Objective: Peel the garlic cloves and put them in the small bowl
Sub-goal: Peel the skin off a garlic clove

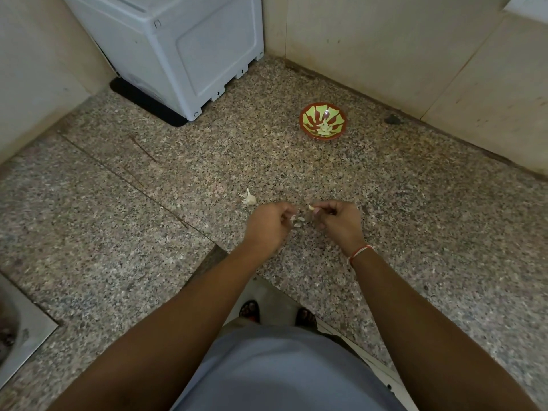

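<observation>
My right hand (338,222) pinches a pale garlic clove (311,207) at its fingertips above the granite counter. My left hand (268,225) is close beside it with curled fingers, pinching a scrap of white garlic skin (293,217). Bits of skin (299,222) lie on the counter between the two hands. A piece of unpeeled garlic (249,197) lies just beyond my left hand. The small red and green bowl (308,114) sits farther back to the right, with several peeled cloves (323,129) inside it.
A white appliance (178,46) on a black mat stands at the back left of the speckled counter (148,232). Tiled walls close the corner behind the bowl. A steel sink edge (17,330) shows at the lower left.
</observation>
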